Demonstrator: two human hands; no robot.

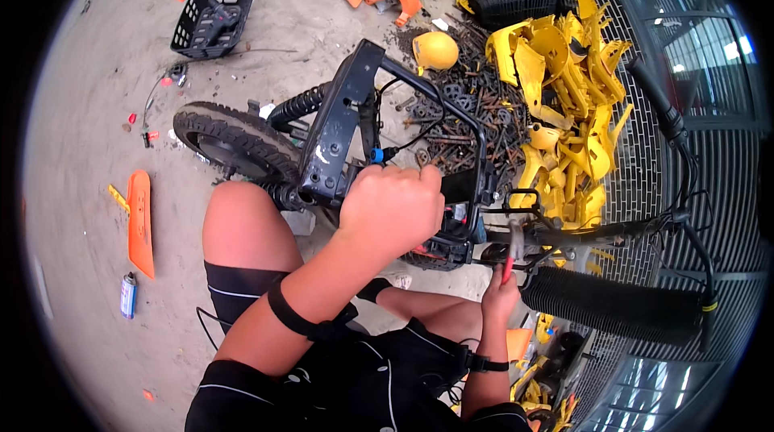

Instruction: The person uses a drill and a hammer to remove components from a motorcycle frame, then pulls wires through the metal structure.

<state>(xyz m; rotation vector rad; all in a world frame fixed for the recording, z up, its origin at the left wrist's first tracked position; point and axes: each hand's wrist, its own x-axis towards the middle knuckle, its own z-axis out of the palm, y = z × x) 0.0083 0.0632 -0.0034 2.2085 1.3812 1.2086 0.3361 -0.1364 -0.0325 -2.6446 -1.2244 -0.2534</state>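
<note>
A bare black scooter frame with a knobby-tyred wheel lies across in front of me. My left hand is closed in a fist over the middle of the frame, beside a blue-ended cable connector. Its fingertips face away, so what it grips is hidden. Farther right and lower, my right hand is closed round a red-handled hammer, with its grey metal head pointing away from me beside the frame.
Yellow plastic body panels are heaped at the right, next to a pile of rusty bolts and metal parts. Handlebars stand at the far right. On the left are a black basket, an orange panel and a spray can.
</note>
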